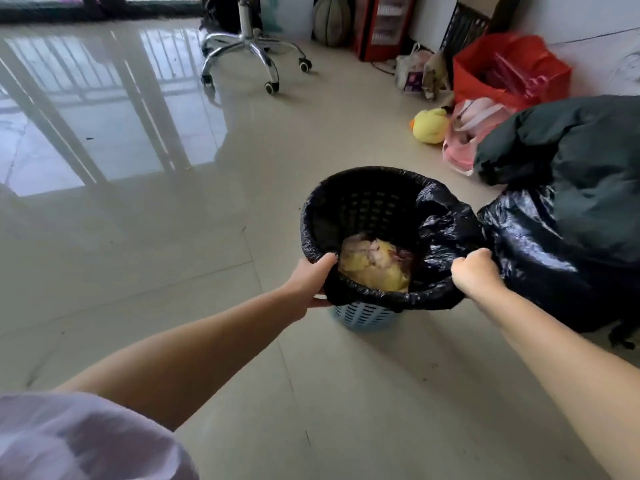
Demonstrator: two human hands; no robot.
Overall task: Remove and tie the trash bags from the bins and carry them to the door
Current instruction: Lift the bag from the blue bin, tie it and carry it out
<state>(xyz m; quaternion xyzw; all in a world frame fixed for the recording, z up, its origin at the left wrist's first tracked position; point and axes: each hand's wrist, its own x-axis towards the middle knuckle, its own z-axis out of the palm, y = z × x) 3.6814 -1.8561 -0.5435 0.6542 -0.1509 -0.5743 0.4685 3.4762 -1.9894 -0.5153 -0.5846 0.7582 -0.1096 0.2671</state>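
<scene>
A small light-blue slatted bin stands on the tiled floor, lined with a black trash bag folded over its rim. Yellow and pale rubbish lies at the bottom of the bag. My left hand grips the bag's edge at the near-left rim, thumb over the top. My right hand is a fist clutching the bag's edge at the near-right rim, where the plastic is pulled off the rim and bunched.
A dark green jacket over another black bag lies right of the bin. Behind are a yellow duck plush, a pink bag, a red bag, an office chair base, a basketball.
</scene>
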